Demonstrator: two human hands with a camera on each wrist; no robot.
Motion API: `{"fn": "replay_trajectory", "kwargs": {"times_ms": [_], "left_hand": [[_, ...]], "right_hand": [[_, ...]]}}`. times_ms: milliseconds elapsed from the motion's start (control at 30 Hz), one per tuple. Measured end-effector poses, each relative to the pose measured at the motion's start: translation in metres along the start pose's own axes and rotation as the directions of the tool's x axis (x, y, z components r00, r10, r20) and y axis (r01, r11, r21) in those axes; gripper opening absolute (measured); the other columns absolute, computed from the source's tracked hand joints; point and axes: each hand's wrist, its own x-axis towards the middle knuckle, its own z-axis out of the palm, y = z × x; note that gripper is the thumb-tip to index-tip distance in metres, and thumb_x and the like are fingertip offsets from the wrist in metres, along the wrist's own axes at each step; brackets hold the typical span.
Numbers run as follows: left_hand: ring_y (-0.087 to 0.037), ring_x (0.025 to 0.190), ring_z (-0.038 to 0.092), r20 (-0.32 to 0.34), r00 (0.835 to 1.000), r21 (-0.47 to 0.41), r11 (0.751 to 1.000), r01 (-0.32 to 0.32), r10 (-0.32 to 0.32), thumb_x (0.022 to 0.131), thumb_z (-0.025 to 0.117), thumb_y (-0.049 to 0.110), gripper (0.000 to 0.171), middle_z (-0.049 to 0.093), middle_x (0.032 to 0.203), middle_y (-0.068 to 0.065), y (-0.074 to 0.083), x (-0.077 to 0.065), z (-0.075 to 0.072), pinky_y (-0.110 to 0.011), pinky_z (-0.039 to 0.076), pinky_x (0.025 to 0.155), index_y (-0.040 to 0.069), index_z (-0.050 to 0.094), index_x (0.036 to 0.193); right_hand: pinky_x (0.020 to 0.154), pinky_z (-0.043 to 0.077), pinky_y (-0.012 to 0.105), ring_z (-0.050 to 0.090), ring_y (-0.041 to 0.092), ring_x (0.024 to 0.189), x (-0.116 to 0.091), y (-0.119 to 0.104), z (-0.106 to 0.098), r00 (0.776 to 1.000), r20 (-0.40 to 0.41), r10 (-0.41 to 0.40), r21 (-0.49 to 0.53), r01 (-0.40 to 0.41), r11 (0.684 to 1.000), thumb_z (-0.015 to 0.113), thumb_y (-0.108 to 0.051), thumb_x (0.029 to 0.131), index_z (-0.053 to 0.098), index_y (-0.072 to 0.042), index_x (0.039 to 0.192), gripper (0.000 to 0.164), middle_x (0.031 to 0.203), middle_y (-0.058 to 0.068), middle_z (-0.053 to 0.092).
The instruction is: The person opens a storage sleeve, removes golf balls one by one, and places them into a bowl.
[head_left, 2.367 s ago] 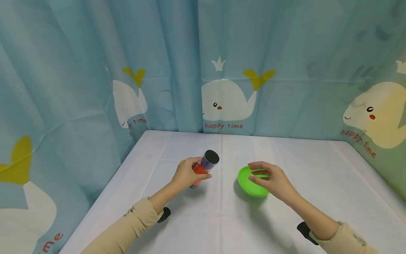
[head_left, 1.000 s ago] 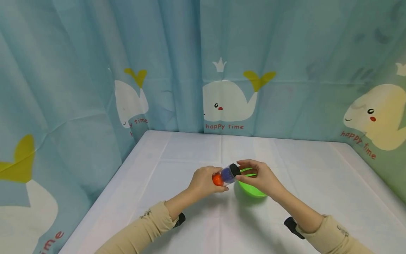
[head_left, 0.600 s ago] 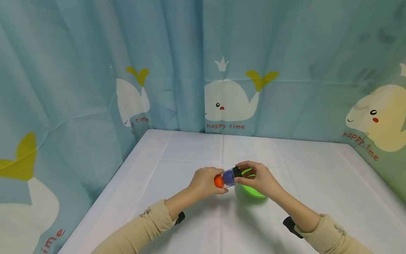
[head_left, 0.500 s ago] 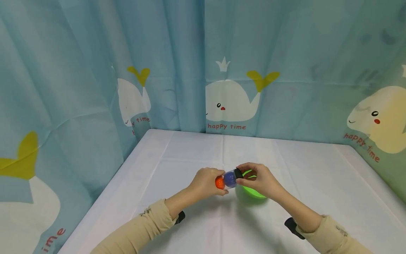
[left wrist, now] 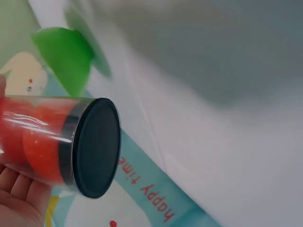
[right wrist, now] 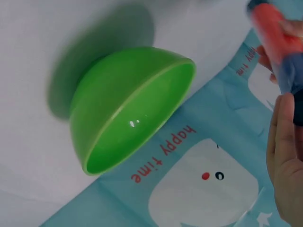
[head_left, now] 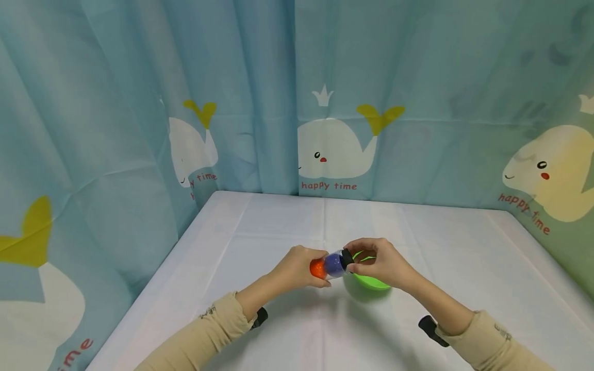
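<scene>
Above the middle of the table, my left hand [head_left: 297,269] grips a clear plastic tube [head_left: 333,264] that lies tilted, nearly level. Orange and blue-purple balls show through its wall. My right hand [head_left: 382,262] pinches the black cap [head_left: 347,259] at the tube's right end between thumb and fingers. Whether that cap is loose cannot be seen. A second black cap [left wrist: 98,148] covers the other end, close up in the left wrist view, beside the orange balls [left wrist: 40,142]. Partly behind the right hand, a green bowl [head_left: 372,283] stands upright on the table.
A white cloth covers the table [head_left: 278,216]. Blue curtains [head_left: 260,93] with printed whales rise along its back and sides. The bowl [right wrist: 123,90] sits just below the right hand, with only small bright glints showing on its inner wall.
My left hand has brought the tube rightward and tipped it toward the right hand. My right hand has moved left from over the bowl and taken hold of the black cap.
</scene>
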Motion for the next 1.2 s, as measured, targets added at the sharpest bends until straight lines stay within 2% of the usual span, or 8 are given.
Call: {"fn": "replay_trajectory", "kwargs": {"times_ms": [167, 433, 633, 767, 900, 1200], "left_hand": [[-0.005, 0.074, 0.057, 0.017, 1.0, -0.014, 1.0, 0.022, -0.021, 0.07, 0.082, 0.033, 0.053, 0.071, 0.096, -0.004, 0.0, -0.001, -0.002, -0.012, 0.047, 0.065, 0.007, 0.065, 0.113], [-0.008, 0.08, 0.06, 0.027, 1.0, -0.014, 1.0, 0.009, -0.009, 0.074, 0.079, 0.034, 0.057, 0.071, 0.103, -0.004, 0.001, 0.0, -0.006, -0.014, 0.048, 0.069, 0.01, 0.061, 0.122], [-0.011, 0.083, 0.063, 0.028, 1.0, -0.028, 1.0, -0.002, 0.003, 0.073, 0.081, 0.026, 0.052, 0.071, 0.103, -0.003, 0.004, 0.0, -0.009, -0.014, 0.05, 0.072, 0.009, 0.063, 0.119], [-0.011, 0.082, 0.063, 0.026, 0.999, -0.054, 0.998, 0.023, -0.022, 0.071, 0.083, 0.022, 0.048, 0.071, 0.1, -0.003, 0.005, -0.001, -0.012, -0.013, 0.049, 0.07, 0.009, 0.066, 0.114], [-0.011, 0.082, 0.063, 0.031, 0.999, -0.057, 0.998, 0.018, -0.016, 0.072, 0.082, 0.023, 0.048, 0.072, 0.101, -0.004, 0.005, -0.001, -0.014, -0.012, 0.049, 0.07, 0.008, 0.066, 0.114], [-0.012, 0.083, 0.063, 0.042, 0.999, -0.064, 0.998, 0.015, -0.012, 0.072, 0.082, 0.022, 0.047, 0.072, 0.102, -0.003, 0.005, -0.002, -0.022, -0.014, 0.05, 0.071, 0.011, 0.067, 0.115]], "right_hand": [[0.074, 0.055, 0.022, 0.066, 0.018, 0.084, -0.001, -0.002, 0.0, 1.0, -0.01, 0.022, -0.005, -0.022, 1.0, 0.071, -0.008, 0.081, 0.062, 0.008, 0.108, 0.033, 0.102, 0.02, 0.066], [0.074, 0.055, 0.022, 0.064, 0.017, 0.084, 0.0, -0.001, -0.005, 1.0, -0.019, 0.019, -0.007, -0.019, 1.0, 0.07, -0.008, 0.082, 0.061, 0.008, 0.108, 0.032, 0.101, 0.018, 0.065], [0.075, 0.054, 0.02, 0.063, 0.011, 0.084, 0.001, 0.0, -0.007, 0.999, 0.047, -0.017, -0.005, 0.017, 1.0, 0.068, -0.007, 0.084, 0.059, 0.006, 0.116, 0.036, 0.105, 0.02, 0.063], [0.076, 0.054, 0.02, 0.063, 0.014, 0.086, 0.0, -0.002, -0.007, 0.995, 0.086, -0.047, 0.002, 0.047, 0.999, 0.067, -0.007, 0.085, 0.059, 0.007, 0.117, 0.036, 0.11, 0.023, 0.062], [0.076, 0.054, 0.021, 0.063, 0.02, 0.088, -0.001, -0.002, -0.006, 0.995, 0.086, -0.045, 0.002, 0.045, 0.999, 0.067, -0.007, 0.084, 0.059, 0.009, 0.115, 0.036, 0.112, 0.025, 0.062], [0.08, 0.054, 0.023, 0.063, 0.016, 0.092, -0.002, -0.003, -0.008, 0.995, 0.089, -0.04, 0.039, 0.037, 0.999, 0.066, -0.007, 0.084, 0.057, 0.007, 0.119, 0.039, 0.118, 0.026, 0.059]]}}
